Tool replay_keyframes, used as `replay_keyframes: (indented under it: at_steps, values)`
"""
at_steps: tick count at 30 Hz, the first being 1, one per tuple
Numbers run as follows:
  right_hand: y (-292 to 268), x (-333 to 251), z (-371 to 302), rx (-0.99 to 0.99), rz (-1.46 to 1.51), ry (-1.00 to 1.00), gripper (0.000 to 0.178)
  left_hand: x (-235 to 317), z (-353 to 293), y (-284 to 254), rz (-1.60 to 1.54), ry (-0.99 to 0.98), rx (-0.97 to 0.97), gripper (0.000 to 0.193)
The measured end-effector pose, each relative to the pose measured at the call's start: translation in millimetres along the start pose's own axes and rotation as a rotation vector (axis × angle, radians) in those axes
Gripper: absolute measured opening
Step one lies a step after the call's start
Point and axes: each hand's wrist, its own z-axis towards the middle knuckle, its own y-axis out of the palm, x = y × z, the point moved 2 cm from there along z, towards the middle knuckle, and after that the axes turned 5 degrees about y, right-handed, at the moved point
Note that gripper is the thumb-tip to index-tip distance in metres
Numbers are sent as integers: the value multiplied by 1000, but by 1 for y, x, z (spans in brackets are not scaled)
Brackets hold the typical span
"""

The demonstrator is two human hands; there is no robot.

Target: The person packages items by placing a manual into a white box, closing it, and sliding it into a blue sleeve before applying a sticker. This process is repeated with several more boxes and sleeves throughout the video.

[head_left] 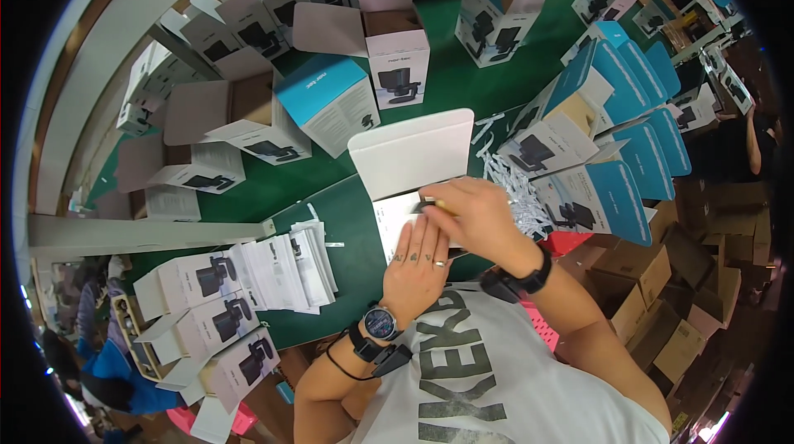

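Directly before me is a small white carton [395, 217] with its white lid flap [413, 150] raised on the far side. My left hand [416, 270] lies on it with the fingers stretched out. My right hand [475, 217] is closed above the carton, just beyond the left fingertips. A small dark object [423, 206] sticks out from the right fingers; its kind is not clear. The hands hide much of the carton. Left of it, a stack of folded white leaflets [289, 266] rests on the green table [343, 204].
White strips of shredded paper [517, 192] lie to the right, by several blue-flapped boxes [608, 200]. Open printed boxes [399, 64] and a blue-topped box [328, 101] stand at the back. Several boxes [203, 279] line the left. Brown cartons [633, 270] are piled at right.
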Motion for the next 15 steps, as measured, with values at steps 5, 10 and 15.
replay_keyframes:
  at_steps: [5, 10, 15]
  values:
    - [42, -19, 24, -7, -23, -110, 13, -5, -9, 7, -55, 24, 69, 47]
    - [50, -28, 18, 55, -68, -91, 12, -13, -11, 7, -94, 17, 108, 43]
    - [52, -24, 20, -8, 17, -155, 11, -15, -13, -2, -57, 52, 164, 41]
